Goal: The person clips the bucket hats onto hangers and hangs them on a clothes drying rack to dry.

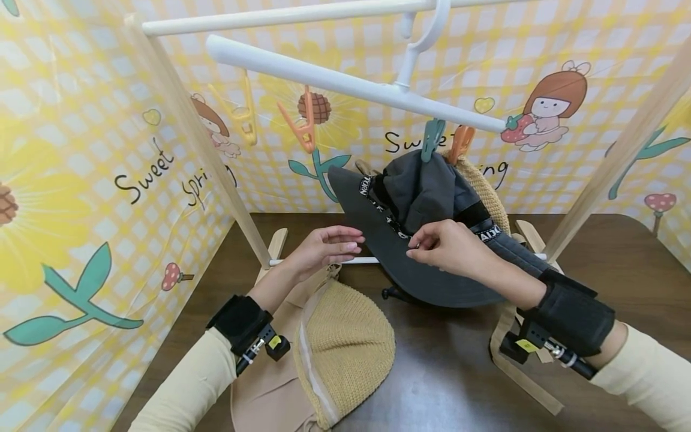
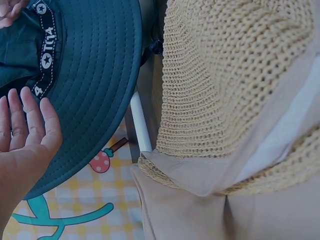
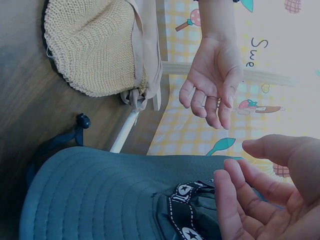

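A dark grey-blue bucket hat (image 1: 421, 198) with a lettered band hangs from the white hanger (image 1: 335, 78) by a green clothespin (image 1: 433, 141). Behind it, an orange clothespin (image 1: 462, 143) holds a woven straw hat (image 1: 486, 186), mostly hidden. My right hand (image 1: 450, 246) is in front of the dark hat's band, fingers loosely bent, with a gap between thumb and fingertips in the right wrist view. Left of the brim, my left hand (image 1: 326, 249) has relaxed fingers and holds nothing. Below it on the table lies a beige hat with a knitted straw crown (image 1: 351, 342).
Two more clothespins, one yellow (image 1: 247, 117) and one orange (image 1: 309, 129), hang on the hanger's left half. The hanger hooks over a rack's white top bar (image 1: 281, 19). Wooden posts (image 1: 200, 144) stand at both sides. A beige strap (image 1: 518, 372) trails on the brown table.
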{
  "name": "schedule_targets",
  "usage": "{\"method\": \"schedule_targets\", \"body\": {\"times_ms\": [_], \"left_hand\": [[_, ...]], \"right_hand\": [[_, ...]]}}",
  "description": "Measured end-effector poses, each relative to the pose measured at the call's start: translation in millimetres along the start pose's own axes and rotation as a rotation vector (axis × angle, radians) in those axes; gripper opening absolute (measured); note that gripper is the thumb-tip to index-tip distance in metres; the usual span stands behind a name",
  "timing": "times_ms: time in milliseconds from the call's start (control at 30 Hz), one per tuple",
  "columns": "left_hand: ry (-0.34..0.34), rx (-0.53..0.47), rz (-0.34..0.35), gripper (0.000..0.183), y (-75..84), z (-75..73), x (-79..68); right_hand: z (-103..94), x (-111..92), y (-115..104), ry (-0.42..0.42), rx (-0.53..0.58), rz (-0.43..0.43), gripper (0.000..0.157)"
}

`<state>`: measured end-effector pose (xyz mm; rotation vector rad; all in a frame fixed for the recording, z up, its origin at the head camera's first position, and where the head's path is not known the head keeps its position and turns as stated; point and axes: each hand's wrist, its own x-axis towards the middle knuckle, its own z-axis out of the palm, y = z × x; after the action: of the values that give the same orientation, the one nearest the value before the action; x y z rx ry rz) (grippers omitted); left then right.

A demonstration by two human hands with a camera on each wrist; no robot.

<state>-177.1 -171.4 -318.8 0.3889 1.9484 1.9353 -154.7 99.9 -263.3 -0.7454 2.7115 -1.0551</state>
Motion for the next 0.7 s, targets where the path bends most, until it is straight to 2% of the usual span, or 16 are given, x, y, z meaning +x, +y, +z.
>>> {"method": "schedule_targets", "body": {"times_ms": [700], "left_hand": [[0.018, 0.029, -0.009, 0.037, -4.0, 0.7, -5.2]], "right_hand": [[6.7, -1.8, 6.5, -0.018, 0.025, 0.012, 0.012]]}}
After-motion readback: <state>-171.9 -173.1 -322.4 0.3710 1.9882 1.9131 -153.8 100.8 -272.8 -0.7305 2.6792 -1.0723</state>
